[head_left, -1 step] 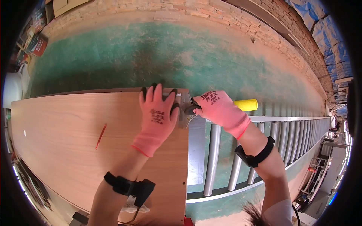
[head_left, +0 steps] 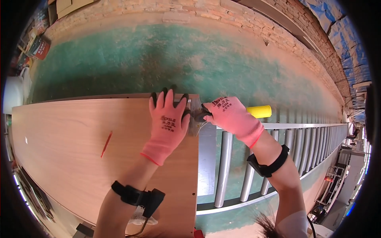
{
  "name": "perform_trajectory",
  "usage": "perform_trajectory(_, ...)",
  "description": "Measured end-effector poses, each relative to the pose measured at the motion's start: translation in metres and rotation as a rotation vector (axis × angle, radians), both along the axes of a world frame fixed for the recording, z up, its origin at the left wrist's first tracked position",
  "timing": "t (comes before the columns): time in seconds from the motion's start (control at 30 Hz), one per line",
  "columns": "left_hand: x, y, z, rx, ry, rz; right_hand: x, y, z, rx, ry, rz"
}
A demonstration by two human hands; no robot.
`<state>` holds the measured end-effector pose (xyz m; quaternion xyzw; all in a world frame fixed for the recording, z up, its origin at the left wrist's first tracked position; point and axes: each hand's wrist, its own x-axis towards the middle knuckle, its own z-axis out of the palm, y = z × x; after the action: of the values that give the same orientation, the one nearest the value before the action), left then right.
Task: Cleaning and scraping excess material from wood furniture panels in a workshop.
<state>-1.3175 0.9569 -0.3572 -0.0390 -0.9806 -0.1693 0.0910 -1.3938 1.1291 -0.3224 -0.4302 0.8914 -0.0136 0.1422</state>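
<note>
My left hand point(head_left: 168, 123), in a pink glove with black fingertips, lies spread on a wood-grain panel point(head_left: 71, 146). Its fingertips reach the panel's far edge, and its thumb is beside a metal tool point(head_left: 194, 121) at the far right corner. My right hand point(head_left: 228, 117), gloved alike, is closed on the dark part of that tool; the fingers are partly hidden. A yellow cylinder point(head_left: 258, 111) sticks out behind the right hand. Whether it joins the tool is hidden. A red mark or strip point(head_left: 106, 144) shows on the panel.
A conveyor of metal rollers point(head_left: 224, 168) runs off to the right from the panel's right edge. Beyond lie a green floor point(head_left: 131, 59) and a brick wall point(head_left: 234, 16). A red container point(head_left: 39, 48) stands at far left. Clear plastic point(head_left: 142, 216) lies near my left forearm.
My left hand has shifted very slightly to the right on the panel. The right hand keeps its hold on the tool, almost unmoved.
</note>
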Motion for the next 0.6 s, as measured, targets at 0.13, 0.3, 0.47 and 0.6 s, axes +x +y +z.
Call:
perform_trajectory(0.13,0.003,0.004,-0.010,0.047,-0.008,-0.027,-0.001,-0.002,0.002,0.050,-0.030,0.007)
perform_trajectory(0.3,0.001,0.004,-0.004,0.040,-0.053,-0.104,-0.003,0.001,-0.006,-0.015,-0.020,0.020)
perform_trajectory(0.47,0.003,0.001,-0.011,0.051,-0.050,-0.118,-0.002,0.004,-0.011,-0.010,-0.014,0.045)
perform_trajectory(0.6,0.003,0.002,-0.009,0.078,-0.044,-0.114,0.002,0.010,-0.023,-0.103,0.037,0.040)
